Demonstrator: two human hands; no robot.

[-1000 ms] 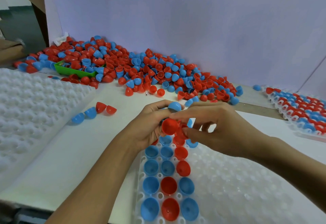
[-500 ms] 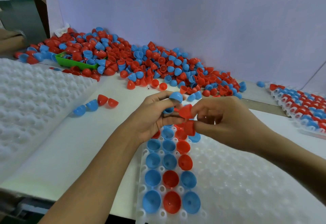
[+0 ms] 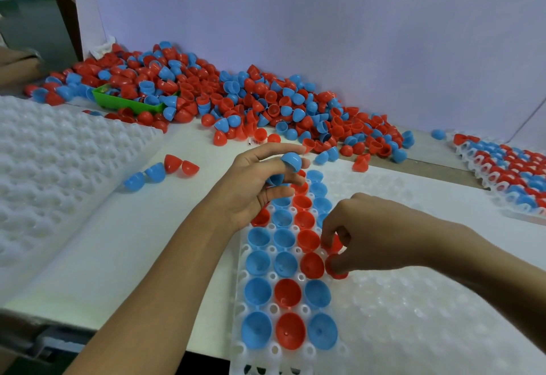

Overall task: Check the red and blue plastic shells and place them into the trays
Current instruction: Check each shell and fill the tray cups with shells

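1. Right hand (image 3: 375,235): grip pinching red shell (image 3: 336,267), lowering it into tray (image 3: 413,315).
2. Left hand (image 3: 257,185): grip holding blue shell (image 3: 291,162) on fingertips.
3. Shells: probably light, stiff, slippery; best held by the rim.
4. Pile (image 3: 236,100): behind, on surface (image 3: 118,241).

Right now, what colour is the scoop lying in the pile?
Green, seen best in the head view.

White table (image 3: 183,256) under shells and trays
A heap of red and blue shells (image 3: 251,103) lay along its back edge; white trays (image 3: 413,315) rested nearer, four loose shells (image 3: 161,170) between.
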